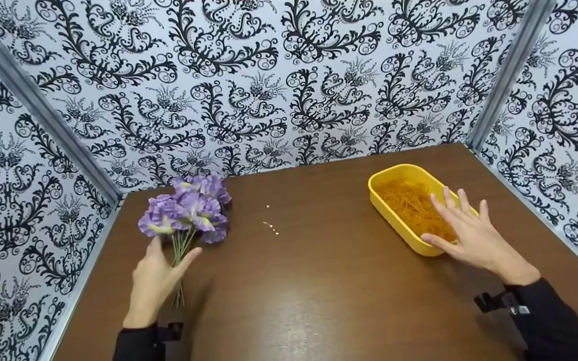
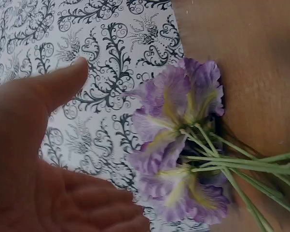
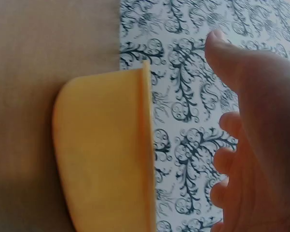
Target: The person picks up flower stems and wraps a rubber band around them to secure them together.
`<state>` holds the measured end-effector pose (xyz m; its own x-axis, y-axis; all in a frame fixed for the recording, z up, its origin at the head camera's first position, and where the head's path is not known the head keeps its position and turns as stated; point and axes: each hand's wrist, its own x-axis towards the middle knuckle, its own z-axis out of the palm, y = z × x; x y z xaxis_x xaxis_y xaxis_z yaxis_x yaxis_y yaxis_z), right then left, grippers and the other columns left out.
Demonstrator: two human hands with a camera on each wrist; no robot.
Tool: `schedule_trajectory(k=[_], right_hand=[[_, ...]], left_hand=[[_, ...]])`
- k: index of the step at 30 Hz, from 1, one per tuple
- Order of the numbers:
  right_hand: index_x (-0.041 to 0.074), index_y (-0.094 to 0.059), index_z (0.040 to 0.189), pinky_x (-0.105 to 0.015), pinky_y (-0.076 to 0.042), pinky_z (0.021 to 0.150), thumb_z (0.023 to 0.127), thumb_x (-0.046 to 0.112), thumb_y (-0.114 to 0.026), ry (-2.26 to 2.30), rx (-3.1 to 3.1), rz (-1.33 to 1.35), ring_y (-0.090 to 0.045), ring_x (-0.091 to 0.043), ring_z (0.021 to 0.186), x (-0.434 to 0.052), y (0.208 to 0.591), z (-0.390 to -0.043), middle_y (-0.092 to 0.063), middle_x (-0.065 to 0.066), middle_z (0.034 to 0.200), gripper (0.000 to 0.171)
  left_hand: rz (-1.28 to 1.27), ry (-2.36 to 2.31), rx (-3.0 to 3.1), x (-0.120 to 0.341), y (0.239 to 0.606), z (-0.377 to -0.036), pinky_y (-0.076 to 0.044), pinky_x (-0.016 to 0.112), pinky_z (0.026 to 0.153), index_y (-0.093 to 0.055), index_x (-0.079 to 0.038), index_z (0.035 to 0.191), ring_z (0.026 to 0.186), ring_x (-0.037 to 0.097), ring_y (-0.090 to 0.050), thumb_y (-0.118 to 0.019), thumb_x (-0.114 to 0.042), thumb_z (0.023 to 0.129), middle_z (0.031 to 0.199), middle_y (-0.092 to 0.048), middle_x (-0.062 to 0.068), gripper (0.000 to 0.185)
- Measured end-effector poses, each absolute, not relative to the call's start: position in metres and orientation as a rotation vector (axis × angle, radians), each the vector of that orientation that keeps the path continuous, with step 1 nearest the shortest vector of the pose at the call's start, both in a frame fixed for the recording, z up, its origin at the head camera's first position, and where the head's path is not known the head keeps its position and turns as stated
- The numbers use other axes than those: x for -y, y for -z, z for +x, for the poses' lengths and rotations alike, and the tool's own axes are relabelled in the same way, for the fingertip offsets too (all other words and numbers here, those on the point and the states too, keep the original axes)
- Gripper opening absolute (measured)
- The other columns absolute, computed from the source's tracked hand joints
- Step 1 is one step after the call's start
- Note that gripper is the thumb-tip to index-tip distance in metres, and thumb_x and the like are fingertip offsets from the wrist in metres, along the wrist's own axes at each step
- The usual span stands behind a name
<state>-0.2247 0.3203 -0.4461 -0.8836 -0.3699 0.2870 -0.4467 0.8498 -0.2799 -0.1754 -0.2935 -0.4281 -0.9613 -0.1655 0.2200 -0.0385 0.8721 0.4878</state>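
With the left hand (image 1: 154, 281) spread over the stems of the purple flowers (image 1: 188, 210) lying on the worktop (image 1: 319, 281), and the right hand (image 1: 469, 233) open above the yellow tub (image 1: 387, 183), closing low around all stems together looks best.

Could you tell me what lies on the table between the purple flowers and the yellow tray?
In the head view, only a few small pale specks lie on the brown table between the purple flowers and the yellow tray.

Brown table (image 1: 319, 291) (a few pale crumbs (image 1: 270, 226) mid-top) enclosed by black-and-white patterned walls (image 1: 269, 75)
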Motion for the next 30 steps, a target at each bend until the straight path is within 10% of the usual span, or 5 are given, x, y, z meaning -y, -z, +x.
schedule_trajectory(k=[7, 19, 30], right_hand=[[0.009, -0.022, 0.16, -0.063, 0.009, 0.117, 0.093, 0.041, -0.071, -0.586, 2.736, 0.766, -0.005, -0.045, 0.151, -0.306, 0.444, -0.224, -0.013, -0.024, 0.163, 0.089], [0.003, -0.026, 0.158, -0.057, 0.0, 0.121, 0.09, 0.048, -0.073, -0.538, 2.693, 0.955, -0.014, -0.046, 0.15, -0.263, 0.453, -0.222, -0.018, -0.024, 0.162, 0.094], [-0.003, -0.023, 0.157, -0.065, -0.01, 0.118, 0.089, 0.051, -0.072, -0.642, 2.739, 1.084, -0.016, -0.045, 0.15, -0.244, 0.469, -0.223, -0.013, -0.023, 0.164, 0.1]], left_hand=[[0.329, 0.798, 2.968, 0.318, 0.421, -0.193, -0.047, 0.066, 0.088, -0.053, 0.016, 0.129, 0.108, 0.06, -0.057, -0.065, -0.071, 0.084, 0.124, -0.055, 0.043, 0.099], [0.54, 0.993, 3.23, 0.322, 0.433, -0.239, -0.044, 0.06, 0.102, -0.031, 0.026, 0.14, 0.128, 0.057, -0.044, -0.067, -0.059, 0.089, 0.143, -0.036, 0.045, 0.105], [0.859, 1.827, 2.871, 0.332, 0.461, -0.268, -0.019, 0.065, 0.116, 0.01, 0.016, 0.151, 0.145, 0.057, -0.006, -0.076, -0.043, 0.087, 0.157, 0.0, 0.042, 0.122]])
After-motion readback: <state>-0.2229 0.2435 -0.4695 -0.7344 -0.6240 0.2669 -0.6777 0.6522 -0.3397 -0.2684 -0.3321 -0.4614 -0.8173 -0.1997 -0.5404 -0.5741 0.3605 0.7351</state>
